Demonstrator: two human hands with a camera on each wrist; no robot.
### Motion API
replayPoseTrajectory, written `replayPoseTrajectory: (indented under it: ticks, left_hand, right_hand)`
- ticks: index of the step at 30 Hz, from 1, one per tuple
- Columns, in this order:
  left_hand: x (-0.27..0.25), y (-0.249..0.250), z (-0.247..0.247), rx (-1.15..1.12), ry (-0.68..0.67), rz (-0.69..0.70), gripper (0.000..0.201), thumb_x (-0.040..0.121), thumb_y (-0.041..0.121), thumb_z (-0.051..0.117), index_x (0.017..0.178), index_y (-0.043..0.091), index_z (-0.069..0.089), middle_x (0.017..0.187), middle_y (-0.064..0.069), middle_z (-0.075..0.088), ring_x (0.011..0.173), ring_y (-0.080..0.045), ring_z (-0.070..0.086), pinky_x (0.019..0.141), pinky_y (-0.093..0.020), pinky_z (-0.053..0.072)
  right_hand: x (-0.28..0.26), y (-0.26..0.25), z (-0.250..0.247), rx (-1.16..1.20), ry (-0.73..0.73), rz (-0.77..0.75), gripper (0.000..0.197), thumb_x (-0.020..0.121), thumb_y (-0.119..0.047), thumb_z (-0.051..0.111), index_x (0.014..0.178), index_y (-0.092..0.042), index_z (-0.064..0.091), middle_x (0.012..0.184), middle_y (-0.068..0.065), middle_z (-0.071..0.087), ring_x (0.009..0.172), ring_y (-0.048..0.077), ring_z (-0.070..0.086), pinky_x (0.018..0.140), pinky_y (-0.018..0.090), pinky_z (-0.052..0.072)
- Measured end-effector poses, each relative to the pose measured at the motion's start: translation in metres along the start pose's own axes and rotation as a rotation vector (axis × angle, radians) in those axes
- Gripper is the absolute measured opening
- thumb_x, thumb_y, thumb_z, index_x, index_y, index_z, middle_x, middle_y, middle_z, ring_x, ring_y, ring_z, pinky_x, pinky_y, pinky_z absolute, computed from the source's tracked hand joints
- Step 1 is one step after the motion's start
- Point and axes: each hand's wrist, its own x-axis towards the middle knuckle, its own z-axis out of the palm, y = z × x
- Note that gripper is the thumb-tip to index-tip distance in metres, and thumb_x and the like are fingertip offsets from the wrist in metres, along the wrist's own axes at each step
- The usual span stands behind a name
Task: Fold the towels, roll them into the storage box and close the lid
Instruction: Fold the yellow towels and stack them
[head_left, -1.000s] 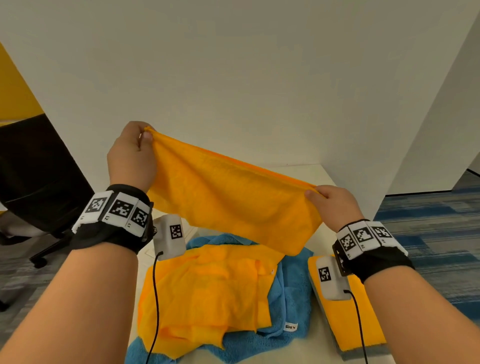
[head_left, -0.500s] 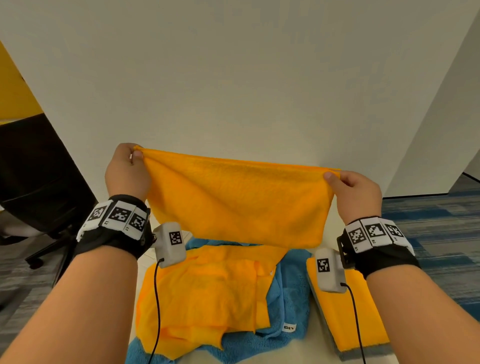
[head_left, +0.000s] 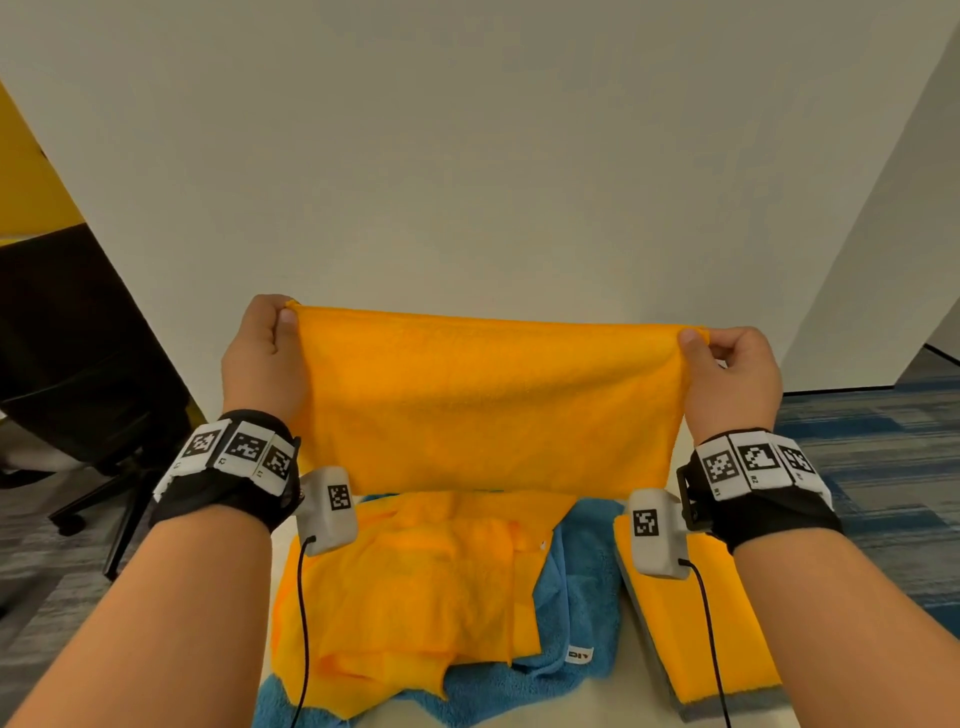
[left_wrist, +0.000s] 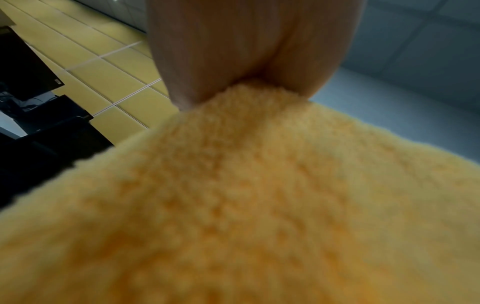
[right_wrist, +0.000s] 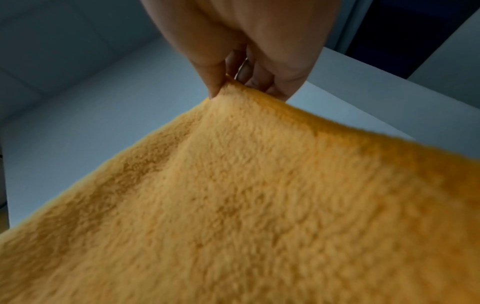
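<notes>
Orange towel drawn level and taut between both hands, ready for its fold.

The left hand (head_left: 265, 358) and the right hand (head_left: 730, 374) each pinched a top corner of the orange towel (head_left: 488, 400) between thumb and fingers, each grip closed on the cloth, holding it in the air above the desk (head_left: 613, 696). A second earlier the towel sagged on a slant, the right hand lower; now the right hand had risen and moved outward, so the top edge ran straight and level. That probably meant the towel was squared for laying down and folding. Below lay a crumpled orange towel (head_left: 410, 587) over a blue towel (head_left: 582, 566), and a folded orange towel (head_left: 691, 629) at the right. No storage box showed.
</notes>
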Motion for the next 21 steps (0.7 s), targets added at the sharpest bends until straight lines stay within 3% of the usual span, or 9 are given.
replayPoseTrajectory:
  ticks: [4,7,11,13,19,21]
  left_hand:
    - [0.000,-0.001,0.002,-0.013,-0.004,-0.004,0.028,0.104,0.030,0.031,0.122,0.018,0.049,0.091,-0.006,0.051,0.077,-0.018,0.046,0.071,-0.032,0.036]
    - [0.001,-0.001,0.004,-0.011,-0.010,-0.025,0.029,0.104,0.029,0.030,0.122,0.015,0.048,0.091,-0.008,0.051,0.080,-0.020,0.048,0.072,-0.033,0.036]
    - [0.001,-0.002,0.009,0.000,-0.040,-0.074,0.030,0.103,0.028,0.032,0.121,0.011,0.050,0.096,-0.008,0.053,0.086,-0.021,0.049,0.076,-0.034,0.038]
    - [0.000,0.000,0.011,0.011,-0.071,-0.110,0.029,0.103,0.028,0.034,0.119,0.011,0.051,0.097,-0.008,0.053,0.086,-0.022,0.049,0.076,-0.035,0.039]
    - [-0.010,0.016,0.027,-0.025,-0.255,-0.132,0.024,0.101,0.031,0.039,0.106,0.015,0.057,0.085,-0.003,0.055,0.080,-0.022,0.053,0.082,-0.043,0.053]
    - [-0.019,0.026,0.034,-0.111,-0.359,-0.149,0.022,0.100,0.030,0.041,0.100,0.014,0.058,0.084,-0.004,0.056,0.081,-0.023,0.056,0.075,-0.043,0.056]
  right_hand:
    - [-0.001,-0.001,0.001,0.017,0.001,0.021,0.013,0.093,-0.021,0.059,0.105,-0.017,0.060,0.091,-0.005,0.059,0.084,0.010,0.055,0.082,0.028,0.045]
    - [0.001,-0.001,0.001,0.028,-0.020,0.064,0.025,0.091,-0.023,0.061,0.117,-0.020,0.062,0.079,-0.009,0.056,0.072,0.004,0.053,0.079,0.025,0.042]
    - [0.003,0.000,0.000,-0.041,-0.060,0.107,0.031,0.093,-0.029,0.059,0.120,-0.015,0.065,0.096,-0.007,0.059,0.090,0.009,0.052,0.082,0.025,0.037]
    - [0.002,0.001,0.003,-0.046,-0.067,0.134,0.030,0.093,-0.031,0.059,0.116,-0.014,0.065,0.099,-0.004,0.060,0.090,0.010,0.052,0.080,0.026,0.038]
    - [-0.009,-0.008,0.015,0.000,-0.196,0.160,0.026,0.091,-0.034,0.061,0.106,-0.013,0.065,0.099,-0.002,0.062,0.092,0.014,0.055,0.083,0.030,0.042]
    - [-0.017,-0.015,0.022,0.015,-0.291,0.165,0.021,0.091,-0.033,0.062,0.103,-0.017,0.067,0.096,-0.004,0.063,0.093,0.014,0.056,0.085,0.030,0.043]
